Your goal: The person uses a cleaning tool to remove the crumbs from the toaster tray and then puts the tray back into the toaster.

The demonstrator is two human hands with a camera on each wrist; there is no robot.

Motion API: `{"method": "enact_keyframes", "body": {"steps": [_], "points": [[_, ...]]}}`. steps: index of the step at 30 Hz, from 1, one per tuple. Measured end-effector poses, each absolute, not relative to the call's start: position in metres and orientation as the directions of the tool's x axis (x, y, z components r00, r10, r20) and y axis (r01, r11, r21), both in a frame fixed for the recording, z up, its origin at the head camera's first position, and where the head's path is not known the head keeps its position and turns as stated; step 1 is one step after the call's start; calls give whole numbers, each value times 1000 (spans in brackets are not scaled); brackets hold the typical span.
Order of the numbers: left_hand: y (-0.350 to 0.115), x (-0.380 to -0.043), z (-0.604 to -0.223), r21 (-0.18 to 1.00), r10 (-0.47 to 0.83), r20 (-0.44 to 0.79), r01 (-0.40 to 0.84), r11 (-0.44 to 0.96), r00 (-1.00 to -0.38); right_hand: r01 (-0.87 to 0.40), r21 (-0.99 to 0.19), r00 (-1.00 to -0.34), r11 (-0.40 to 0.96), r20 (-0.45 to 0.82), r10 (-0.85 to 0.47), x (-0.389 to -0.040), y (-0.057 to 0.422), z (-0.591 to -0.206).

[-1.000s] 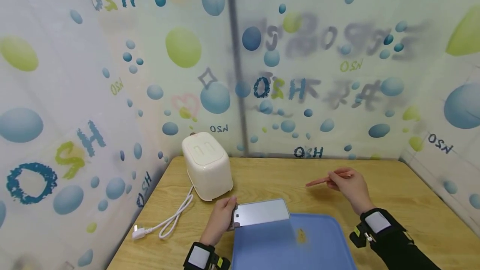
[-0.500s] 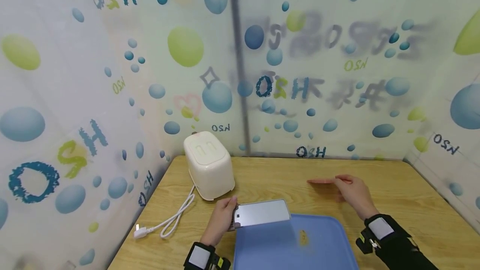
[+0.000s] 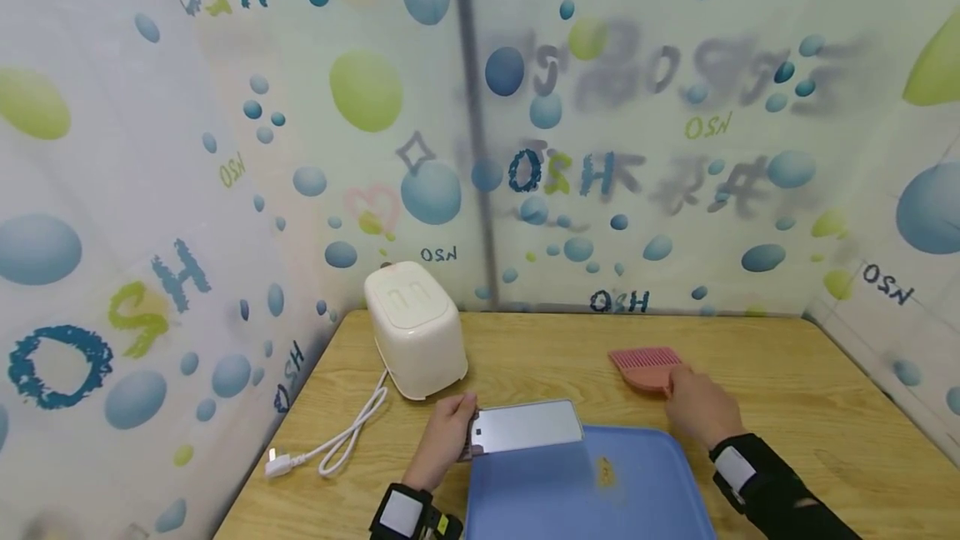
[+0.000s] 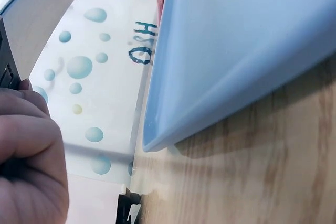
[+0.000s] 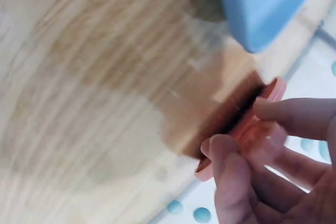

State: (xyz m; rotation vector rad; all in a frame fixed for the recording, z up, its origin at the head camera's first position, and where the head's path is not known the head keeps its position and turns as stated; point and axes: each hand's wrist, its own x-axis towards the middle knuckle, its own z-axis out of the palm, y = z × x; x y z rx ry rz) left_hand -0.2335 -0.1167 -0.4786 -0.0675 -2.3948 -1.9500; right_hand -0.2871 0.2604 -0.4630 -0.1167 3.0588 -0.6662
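My left hand grips one end of a thin silver crumb tray, held over the far left edge of the blue tray. In the left wrist view the curled fingers cover its dark end. My right hand pinches a flat pink piece with comb-like teeth beyond the blue tray's far right corner. Its broad face shows in the head view; whether it is a comb or a small dustpan I cannot tell. Fingers and thumb hold its middle in the right wrist view.
A white toaster stands at the back left of the wooden table. Its white cord lies looped, ending in a plug. Some yellow-brown crumbs lie on the blue tray. Patterned curtains hang behind and at both sides.
My right hand has turned the pink piece from nearly edge-on to showing its broad toothed face, and has moved slightly nearer. The left hand with the crumb tray has stayed put.
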Motion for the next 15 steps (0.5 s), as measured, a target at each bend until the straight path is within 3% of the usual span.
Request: {"method": "enact_keyframes", "body": {"steps": [7,15], "points": [[-114,-234,-479,967,3,79,77,241,-997,-100,-426,-995,899,26,-99,-288,264,-479],[-115,-231,-476,983,10,70,71,168,-997,-94,-449,-995,888,8,-102,-290,266,-483]]}}
